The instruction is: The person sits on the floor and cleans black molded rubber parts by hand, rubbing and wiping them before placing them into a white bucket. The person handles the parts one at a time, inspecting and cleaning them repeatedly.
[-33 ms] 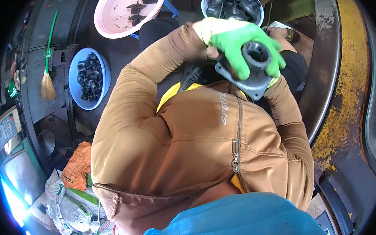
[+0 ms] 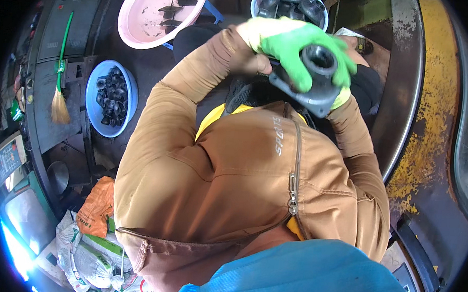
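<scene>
A black moulded part with a round open collar and a flat cornered flange is held up in front of my chest. My left hand, in a green glove with a pale yellow cuff, reaches over it from the left, its fingers bent down around the collar. A bare thumb tip shows below that cuff, blurred by motion. On the right side, my right hand grips the part from beside and below. Only its pale cuff and some green glove show; most of its fingers are hidden behind the part.
Beyond my hands stand a pink basin with a few black pieces and a light blue basin full of larger black parts. Another blue basin at left holds small black pieces. Sacks lie lower left; a worn yellow machine borders the right.
Both hands and the black part have shifted slightly away from my body. The part's flange has tilted a little.
</scene>
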A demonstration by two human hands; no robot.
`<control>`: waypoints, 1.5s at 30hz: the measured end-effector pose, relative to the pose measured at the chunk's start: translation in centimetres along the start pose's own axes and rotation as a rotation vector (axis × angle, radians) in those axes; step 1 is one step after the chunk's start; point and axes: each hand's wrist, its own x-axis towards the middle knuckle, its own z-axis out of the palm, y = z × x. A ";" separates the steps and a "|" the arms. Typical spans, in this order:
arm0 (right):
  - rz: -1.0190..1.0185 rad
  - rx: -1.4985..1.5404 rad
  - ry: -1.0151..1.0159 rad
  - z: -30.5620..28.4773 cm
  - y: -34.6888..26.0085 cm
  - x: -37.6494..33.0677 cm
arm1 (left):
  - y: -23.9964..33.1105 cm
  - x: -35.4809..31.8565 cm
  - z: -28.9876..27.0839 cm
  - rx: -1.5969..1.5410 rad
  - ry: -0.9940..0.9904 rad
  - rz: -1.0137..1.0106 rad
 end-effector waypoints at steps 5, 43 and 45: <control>0.261 0.756 0.400 0.1 3.1 1.7 | 0.1 -0.1 -0.5 0.275 0.582 -0.016; 0.443 2.239 -0.316 3.9 7.7 2.4 | -2.5 -2.4 -0.9 0.728 0.911 0.139; 0.265 2.197 -0.117 2.8 11.8 3.8 | -2.7 -3.7 -2.0 1.089 1.133 -0.138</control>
